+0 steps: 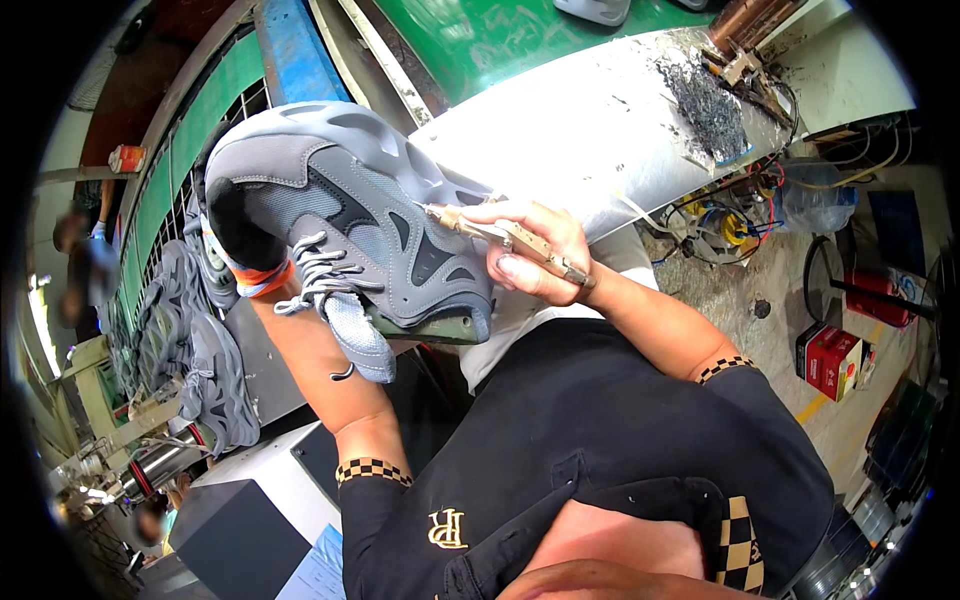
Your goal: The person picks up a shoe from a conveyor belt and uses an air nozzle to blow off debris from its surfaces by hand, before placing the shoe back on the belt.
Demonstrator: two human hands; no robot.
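Observation:
A grey sneaker point(370, 215) with pale laces and a thick sole is held up in front of me, tilted, its sole edge toward the top. A dark green block point(430, 328), perhaps a shoe last, shows at its lower edge. My left hand point(238, 230), in a dark glove with an orange cuff, grips the sneaker from the left; most of its fingers are hidden. In my right hand point(545, 250) is a slim brass-coloured metal tool point(510, 236) with a lever and a thin pointed tip. That tip meets or nearly meets the seam between upper and sole.
Several grey sneakers point(215, 385) rest on a rack at the left. Ahead is a white work surface point(560, 120) with black charred residue point(705, 110) at its right end. A green conveyor point(480, 40) runs beyond. Wires point(740, 225) and a red box point(830, 360) lie at the right.

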